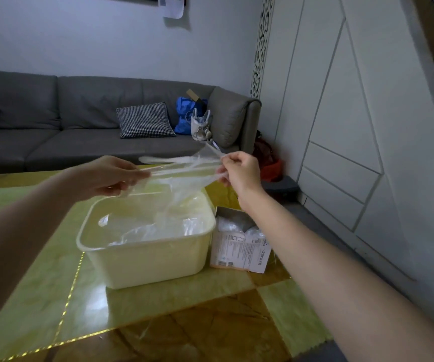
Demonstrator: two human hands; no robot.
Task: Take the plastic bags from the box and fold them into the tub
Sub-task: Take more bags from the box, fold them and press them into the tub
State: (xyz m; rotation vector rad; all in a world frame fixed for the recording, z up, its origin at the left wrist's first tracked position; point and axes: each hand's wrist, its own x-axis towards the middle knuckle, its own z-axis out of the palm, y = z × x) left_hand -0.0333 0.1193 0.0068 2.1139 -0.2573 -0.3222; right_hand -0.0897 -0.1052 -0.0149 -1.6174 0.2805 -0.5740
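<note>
Farthest back, a long grey sofa [54, 131] runs along the pale wall, with a black-and-white checked cushion [145, 120] on its seat and a blue bag [186, 114] tucked into its right corner beside the armrest. White panelled doors [341, 126] fill the right side of the room.

Nearer, a glossy table [158, 322] patterned in green and amber squares takes up the lower part of the view. On it stands a cream plastic tub [148, 259] — rectangular, open-topped, with clear crumpled plastic bags already lying in its bottom. Just to the right of the tub, touching or nearly touching its wall, sits a small printed cardboard box [239, 254], its top open and white-clear plastic showing inside.

Above the far rim of the tub, both hands hold one clear plastic bag [184, 176] stretched between them in the air, well above the table. The left hand [111, 176] pinches the bag's left end between thumb and fingertips, fingers pointing right. The right hand [239, 171] grips the right end — fingers curled in tight around gathered film. The bag's loose middle sags down toward the tub's opening; whether it touches the rim cannot be told through the clear film.
</note>
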